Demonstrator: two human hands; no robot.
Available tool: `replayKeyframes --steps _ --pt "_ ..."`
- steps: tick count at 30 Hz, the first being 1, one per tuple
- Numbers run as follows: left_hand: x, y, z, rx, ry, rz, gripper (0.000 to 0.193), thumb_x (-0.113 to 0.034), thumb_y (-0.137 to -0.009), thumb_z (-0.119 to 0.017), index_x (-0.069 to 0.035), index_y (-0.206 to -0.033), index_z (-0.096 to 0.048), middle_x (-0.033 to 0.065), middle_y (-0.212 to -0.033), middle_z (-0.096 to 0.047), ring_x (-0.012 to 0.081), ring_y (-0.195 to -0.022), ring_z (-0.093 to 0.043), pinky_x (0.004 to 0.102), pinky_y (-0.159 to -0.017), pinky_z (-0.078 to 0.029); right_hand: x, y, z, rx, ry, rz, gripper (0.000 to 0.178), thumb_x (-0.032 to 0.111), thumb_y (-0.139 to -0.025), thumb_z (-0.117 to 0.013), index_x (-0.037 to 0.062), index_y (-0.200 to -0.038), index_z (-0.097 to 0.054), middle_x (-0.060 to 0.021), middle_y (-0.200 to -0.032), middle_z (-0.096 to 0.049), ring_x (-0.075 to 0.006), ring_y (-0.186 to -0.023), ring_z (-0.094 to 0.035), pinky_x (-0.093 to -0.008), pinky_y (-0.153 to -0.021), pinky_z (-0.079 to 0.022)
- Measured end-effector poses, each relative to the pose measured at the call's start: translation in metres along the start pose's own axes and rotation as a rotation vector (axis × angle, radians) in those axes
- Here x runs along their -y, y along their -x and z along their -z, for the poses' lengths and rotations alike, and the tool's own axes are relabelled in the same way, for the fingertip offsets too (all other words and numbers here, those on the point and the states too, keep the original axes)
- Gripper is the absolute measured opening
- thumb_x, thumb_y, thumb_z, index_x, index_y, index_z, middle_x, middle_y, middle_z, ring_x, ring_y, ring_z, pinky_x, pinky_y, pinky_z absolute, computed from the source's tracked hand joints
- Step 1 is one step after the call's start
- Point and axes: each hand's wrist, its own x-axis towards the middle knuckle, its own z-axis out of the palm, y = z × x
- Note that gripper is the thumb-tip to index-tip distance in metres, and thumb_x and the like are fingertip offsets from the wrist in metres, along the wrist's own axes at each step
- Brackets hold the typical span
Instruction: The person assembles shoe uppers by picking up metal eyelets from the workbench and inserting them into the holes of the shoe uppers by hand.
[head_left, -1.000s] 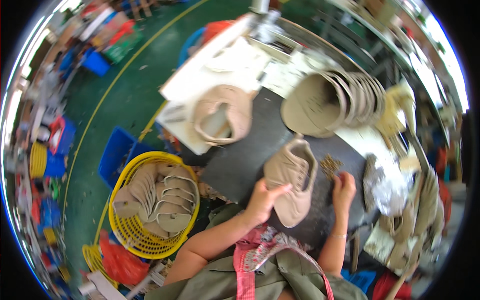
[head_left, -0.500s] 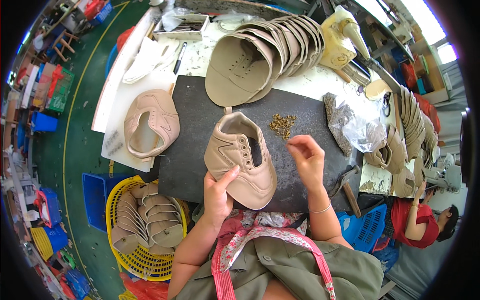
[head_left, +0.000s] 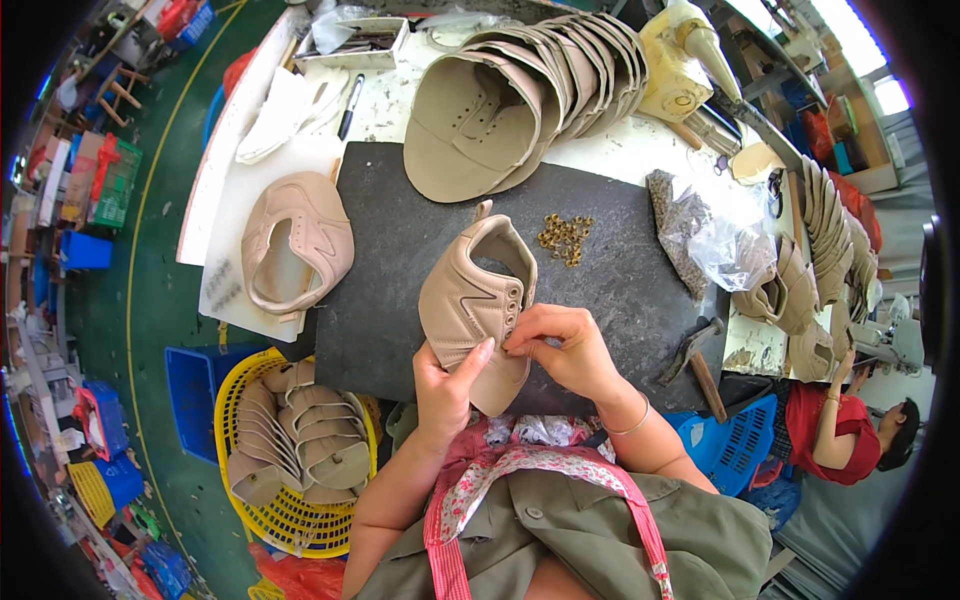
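A beige shoe upper [head_left: 462, 298] is tilted over the black mat [head_left: 390, 230], its heel loop pointing away from me. My left hand [head_left: 447, 385] grips its toe end, thumb on top. With fingers pinched together, my right hand [head_left: 562, 345] touches the upper beside its row of brass-ringed lace holes. What the pinch holds, if anything, is hidden by the fingertips. A small heap of brass eyelets [head_left: 566, 238] lies on the mat beyond my right hand. Another beige upper [head_left: 297, 243] rests on the white board to the left.
Stacked uppers [head_left: 478, 125] stand at the back. A hammer [head_left: 703, 372] lies at the mat's right edge, near a clear plastic bag [head_left: 730, 245]. The yellow basket [head_left: 228, 440] at lower left holds more uppers. A co-worker in red [head_left: 830, 430] sits at far right.
My right hand has come from beside the eyelet heap to the upper's lace holes. The upper has turned in my left hand, showing more of its side.
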Motion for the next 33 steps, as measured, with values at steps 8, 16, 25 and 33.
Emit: replayKeyframes --steps 8,16,25,33 --pt "-0.019 0.005 -0.001 -0.075 -0.320 -0.274 0.016 -0.004 -0.079 -0.061 0.002 -0.094 -0.059 0.0090 -0.092 -0.062 0.0134 -0.080 -0.059 0.0273 -0.070 -0.047 -0.001 -0.004 -0.018 -0.077 -0.263 -0.132 0.033 -0.004 -0.067 -0.073 0.0045 -0.082 -0.046 -0.0080 -0.086 -0.058 -0.0117 -0.081 -0.057 -0.0249 -0.067 -0.050" --pt "-0.049 -0.005 -0.005 0.118 -1.249 -0.694 0.038 -0.007 -0.067 -0.065 0.000 -0.103 -0.055 0.0174 -0.102 -0.052 0.0350 -0.092 -0.053 0.0402 -0.081 -0.044 0.007 -0.041 -0.048 -0.151 -0.328 -0.152 0.055 0.018 -0.080 -0.064 -0.0009 -0.120 -0.031 -0.0169 -0.107 -0.051 -0.0202 -0.105 -0.047 -0.0315 -0.087 -0.040" --pt "-0.101 -0.060 0.108 -0.830 -1.308 -0.624 0.049 -0.031 -0.082 -0.061 0.004 -0.114 -0.047 0.0201 -0.115 -0.050 0.0329 -0.105 -0.048 0.0389 -0.092 -0.036 -0.043 -0.182 0.011 -0.832 -0.255 -0.215 0.040 0.020 -0.085 -0.055 -0.0081 -0.107 -0.036 -0.0222 -0.095 -0.053 -0.0236 -0.086 -0.053 -0.0332 -0.078 -0.042" --pt "-0.113 -0.087 0.171 -0.682 -0.589 -0.094 0.073 -0.040 -0.077 -0.067 0.005 -0.125 -0.035 0.0177 -0.119 -0.045 0.0197 -0.104 -0.048 0.0306 -0.088 -0.037 -0.012 -0.094 0.026 -0.678 0.607 -0.034 0.038 0.020 -0.077 -0.065 -0.0008 -0.104 -0.047 -0.0170 -0.097 -0.054 -0.0329 -0.085 -0.058 -0.0391 -0.072 -0.047"
